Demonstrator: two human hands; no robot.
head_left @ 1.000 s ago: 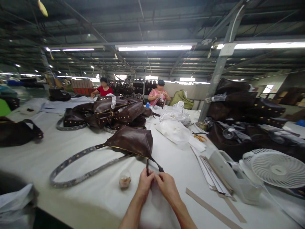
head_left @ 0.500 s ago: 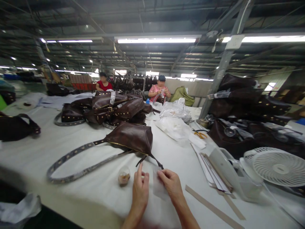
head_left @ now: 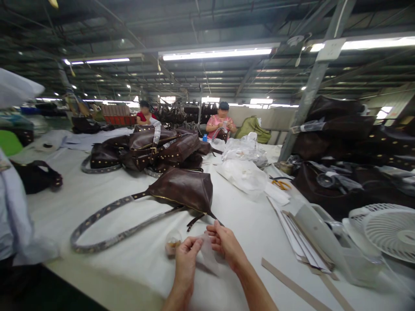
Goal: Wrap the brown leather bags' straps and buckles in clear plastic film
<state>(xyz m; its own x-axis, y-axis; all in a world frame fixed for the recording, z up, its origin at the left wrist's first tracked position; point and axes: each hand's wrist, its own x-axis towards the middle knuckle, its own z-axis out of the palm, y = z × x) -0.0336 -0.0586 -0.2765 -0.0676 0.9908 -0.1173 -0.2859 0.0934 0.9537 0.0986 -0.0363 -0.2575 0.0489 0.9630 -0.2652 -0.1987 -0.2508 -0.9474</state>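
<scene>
My left hand [head_left: 186,261] pinches a translucent plastic sheet [head_left: 206,255] between thumb and fingertips. Close by on the right, my right hand [head_left: 228,245] has its fingers loosely curled and slightly apart at the sheet's upper edge; whether they touch it is hard to tell. Just beyond the hands lies a dark brown leather handbag [head_left: 186,188] with a gold zip. Its long studded strap [head_left: 106,218], covered in clear film, loops to the left. A short tie end at its near corner runs behind my right hand. A small clear tape roll [head_left: 172,242] sits beside my left hand.
Piled brown bags [head_left: 162,147] lie behind, with more stacked bags [head_left: 337,129] at right. Crumpled plastic bags [head_left: 244,162], orange-handled scissors [head_left: 281,185], card strips [head_left: 292,283] and a white fan [head_left: 394,231] occupy the right side. Two co-workers sit across the table; pale cloth [head_left: 14,207] appears at left.
My left hand has come right and now pinches the sheet, which my right hand held before. The right fingers have loosened. Pale cloth has entered at the left edge.
</scene>
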